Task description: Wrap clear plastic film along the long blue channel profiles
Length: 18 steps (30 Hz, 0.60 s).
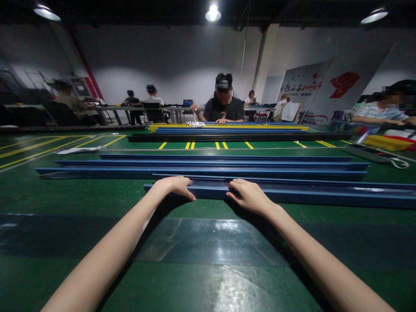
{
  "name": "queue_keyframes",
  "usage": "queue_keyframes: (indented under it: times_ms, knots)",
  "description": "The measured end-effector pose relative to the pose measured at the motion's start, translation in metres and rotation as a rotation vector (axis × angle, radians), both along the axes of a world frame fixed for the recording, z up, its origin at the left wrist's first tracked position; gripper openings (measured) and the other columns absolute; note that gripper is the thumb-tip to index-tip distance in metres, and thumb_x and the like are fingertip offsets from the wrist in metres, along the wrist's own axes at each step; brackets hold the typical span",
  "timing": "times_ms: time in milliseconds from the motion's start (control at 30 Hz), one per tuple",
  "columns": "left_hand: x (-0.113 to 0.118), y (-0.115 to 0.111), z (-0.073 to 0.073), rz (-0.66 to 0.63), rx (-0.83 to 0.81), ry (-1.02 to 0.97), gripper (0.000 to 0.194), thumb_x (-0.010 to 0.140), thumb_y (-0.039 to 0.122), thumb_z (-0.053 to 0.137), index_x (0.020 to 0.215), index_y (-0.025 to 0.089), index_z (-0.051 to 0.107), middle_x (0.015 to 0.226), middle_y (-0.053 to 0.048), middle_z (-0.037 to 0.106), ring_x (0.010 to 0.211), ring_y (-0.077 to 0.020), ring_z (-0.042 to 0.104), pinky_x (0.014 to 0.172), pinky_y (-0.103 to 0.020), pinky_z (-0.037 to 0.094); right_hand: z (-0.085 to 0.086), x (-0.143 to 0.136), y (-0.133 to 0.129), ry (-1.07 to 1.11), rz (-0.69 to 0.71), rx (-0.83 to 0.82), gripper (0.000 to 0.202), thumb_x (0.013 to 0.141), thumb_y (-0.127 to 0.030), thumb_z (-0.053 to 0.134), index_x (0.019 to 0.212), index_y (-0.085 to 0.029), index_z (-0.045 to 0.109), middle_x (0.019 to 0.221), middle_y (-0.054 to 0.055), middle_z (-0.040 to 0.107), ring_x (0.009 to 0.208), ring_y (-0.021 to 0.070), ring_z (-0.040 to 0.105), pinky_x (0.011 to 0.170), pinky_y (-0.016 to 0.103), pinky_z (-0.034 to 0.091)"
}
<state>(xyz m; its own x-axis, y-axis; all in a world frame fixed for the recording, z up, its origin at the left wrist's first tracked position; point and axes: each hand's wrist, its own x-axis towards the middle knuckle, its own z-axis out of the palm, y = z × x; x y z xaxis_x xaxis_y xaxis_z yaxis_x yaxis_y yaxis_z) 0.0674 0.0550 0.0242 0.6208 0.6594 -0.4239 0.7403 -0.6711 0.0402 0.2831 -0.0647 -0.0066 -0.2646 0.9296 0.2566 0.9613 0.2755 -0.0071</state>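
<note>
A long blue channel strip (pixel 325 196) lies across the green table in front of me, running out of view on the right. Near its left end, my left hand (pixel 177 185) grips it, the thumb on the near wall and the fingers reaching over into the channel. Further right, my right hand (pixel 248 195) holds the same strip in a like way, fingers curled over the near wall. Just behind it lie more blue channel strips (pixel 97 173), side by side. A clear plastic sheet (pixel 208 242) lies flat on the table between my forearms and the strip.
Further back are a black strip (pixel 227 138) and yellow strips (pixel 286 128). A person in a dark shirt (pixel 224 108) sits across the table. On the right lie a dark power strip (pixel 373 154) with a white cord and a yellow tray (pixel 383 142). Other people sit at tables behind.
</note>
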Motion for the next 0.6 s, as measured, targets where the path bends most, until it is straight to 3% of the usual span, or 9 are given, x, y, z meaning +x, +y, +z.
queue_keyframes:
  times_ms: [333, 600]
  knots:
    - [0.000, -0.001, 0.000, 0.007, -0.004, -0.003, 0.072, 0.062, 0.056, 0.054, 0.120, 0.014, 0.046, 0.122, -0.013, 0.050, 0.104, -0.0244, 0.051, 0.082, -0.028, 0.040, 0.012, -0.018, 0.009, -0.008, -0.031, -0.018, 0.022, 0.080, -0.039, 0.047, 0.083, -0.020, 0.058, 0.088, 0.003, 0.058, 0.078, 0.0138, 0.054, 0.056, 0.022, 0.030]
    - [0.000, -0.001, 0.001, 0.013, -0.012, -0.013, 0.069, 0.060, 0.057, 0.054, 0.115, 0.015, 0.048, 0.118, -0.012, 0.052, 0.099, -0.0243, 0.053, 0.077, -0.027, 0.041, -0.002, -0.033, 0.018, -0.070, -0.020, -0.027, 0.028, 0.081, -0.044, 0.043, 0.086, -0.019, 0.055, 0.087, 0.004, 0.060, 0.081, 0.0168, 0.055, 0.057, 0.024, 0.033]
